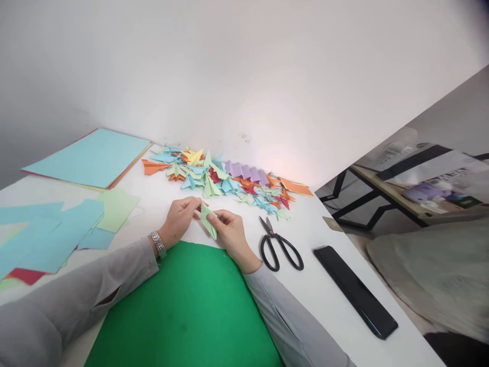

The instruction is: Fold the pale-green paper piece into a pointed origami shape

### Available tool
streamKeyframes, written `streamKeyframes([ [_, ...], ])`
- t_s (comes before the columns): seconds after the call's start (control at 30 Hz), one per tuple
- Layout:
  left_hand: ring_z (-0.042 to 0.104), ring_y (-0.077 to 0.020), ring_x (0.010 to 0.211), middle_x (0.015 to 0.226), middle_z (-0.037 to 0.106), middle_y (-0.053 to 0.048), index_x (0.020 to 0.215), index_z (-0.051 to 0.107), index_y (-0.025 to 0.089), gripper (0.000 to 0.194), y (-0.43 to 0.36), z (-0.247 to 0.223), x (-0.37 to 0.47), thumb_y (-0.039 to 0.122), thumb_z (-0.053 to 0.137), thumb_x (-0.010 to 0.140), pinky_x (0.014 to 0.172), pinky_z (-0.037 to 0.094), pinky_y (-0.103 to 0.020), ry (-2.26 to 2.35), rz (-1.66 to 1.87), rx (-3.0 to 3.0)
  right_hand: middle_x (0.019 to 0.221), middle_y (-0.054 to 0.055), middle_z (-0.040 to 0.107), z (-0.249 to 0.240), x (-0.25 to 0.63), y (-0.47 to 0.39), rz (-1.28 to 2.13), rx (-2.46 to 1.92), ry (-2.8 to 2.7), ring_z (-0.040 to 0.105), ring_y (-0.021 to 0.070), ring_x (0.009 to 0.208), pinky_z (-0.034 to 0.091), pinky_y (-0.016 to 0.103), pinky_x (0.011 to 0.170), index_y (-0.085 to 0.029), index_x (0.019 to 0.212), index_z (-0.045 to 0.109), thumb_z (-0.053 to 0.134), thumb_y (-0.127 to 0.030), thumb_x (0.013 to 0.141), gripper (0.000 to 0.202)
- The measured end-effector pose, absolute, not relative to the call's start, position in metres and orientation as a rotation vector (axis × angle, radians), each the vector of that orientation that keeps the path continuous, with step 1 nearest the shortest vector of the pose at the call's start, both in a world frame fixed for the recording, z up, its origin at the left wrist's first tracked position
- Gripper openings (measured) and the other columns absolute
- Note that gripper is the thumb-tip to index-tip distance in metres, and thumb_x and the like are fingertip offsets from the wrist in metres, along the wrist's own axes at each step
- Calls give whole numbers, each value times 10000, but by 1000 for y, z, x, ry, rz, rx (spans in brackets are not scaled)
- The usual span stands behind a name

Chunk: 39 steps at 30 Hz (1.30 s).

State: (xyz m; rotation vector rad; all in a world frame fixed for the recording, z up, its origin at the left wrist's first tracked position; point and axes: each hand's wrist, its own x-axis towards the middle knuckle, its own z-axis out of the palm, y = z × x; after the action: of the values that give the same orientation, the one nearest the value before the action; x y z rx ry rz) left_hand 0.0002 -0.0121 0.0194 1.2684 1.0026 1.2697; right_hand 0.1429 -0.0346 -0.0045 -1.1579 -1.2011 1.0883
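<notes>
Between my two hands is a small piece of folded light green paper (208, 222), slim and pointed at its lower end. My right hand (229, 230) pinches it from the right, thumb lying across its face. My left hand (181, 219), with a metal bracelet at the wrist, is closed at the paper's upper left edge, its fingertips partly hidden. Below both hands lies a green sheet (187, 306) on the white table. Beyond them is a long heap of folded paper pieces (212, 176) in many colours.
Black-handled scissors (272, 244), slightly open, lie right of my right hand, with a long black case (355, 290) farther right. Loose paper sheets (76, 224) spread at left; a stack of large sheets (91, 158) sits behind them. A wall rises behind the table (305, 300).
</notes>
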Motion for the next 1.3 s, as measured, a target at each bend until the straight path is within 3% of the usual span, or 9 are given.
streamKeyframes([
  [0.13, 546, -129, 572, 622, 631, -21, 635, 688, 152, 343, -12, 19, 0, 470, 631, 747, 566, 468, -263, 1027, 1275, 1298, 580, 8, 654, -4, 143, -34, 1084, -1158, -1204, 493, 131, 512, 383, 274, 523, -175, 691, 716, 752, -394, 636, 229],
  [0.33, 542, -127, 565, 602, 600, -7, 524, 628, 174, 355, -10, 14, -2, 459, 666, 732, 566, 450, -262, 1039, 1363, 1443, 598, 8, 667, -1, 141, -36, 1104, -1152, -1216, 506, 129, 521, 390, 268, 523, -177, 701, 727, 748, -383, 640, 216],
  [0.43, 530, -121, 545, 578, 587, 0, 565, 651, 168, 329, -9, 13, -3, 445, 662, 743, 560, 442, -260, 1054, 1373, 1422, 596, 7, 669, 0, 141, -37, 1148, -1141, -1193, 514, 129, 515, 401, 271, 527, -176, 694, 722, 749, -392, 636, 226],
  [0.67, 557, -137, 591, 620, 647, -1, 766, 730, 160, 265, -10, 11, -1, 378, 766, 619, 565, 453, -260, 1027, 1223, 1372, 564, 4, 646, 1, 142, -37, 1099, -1130, -1238, 485, 123, 506, 390, 272, 524, -175, 678, 719, 745, -428, 654, 255],
  [1.13, 626, -171, 683, 704, 723, -42, 642, 727, 160, 173, -11, 11, -1, 330, 736, 671, 657, 483, -280, 983, 1261, 1469, 514, -34, 546, 1, 143, -36, 1093, -1139, -1271, 401, 99, 477, 321, 253, 482, -170, 656, 681, 732, -465, 667, 299],
  [1.3, 590, -157, 637, 650, 686, -22, 611, 699, 161, 190, -11, 11, -1, 339, 731, 669, 605, 466, -274, 1009, 1310, 1443, 451, -71, 473, 0, 142, -36, 1121, -1178, -1261, 346, 85, 418, 265, 239, 435, -152, 862, 700, 709, -445, 693, 339],
])
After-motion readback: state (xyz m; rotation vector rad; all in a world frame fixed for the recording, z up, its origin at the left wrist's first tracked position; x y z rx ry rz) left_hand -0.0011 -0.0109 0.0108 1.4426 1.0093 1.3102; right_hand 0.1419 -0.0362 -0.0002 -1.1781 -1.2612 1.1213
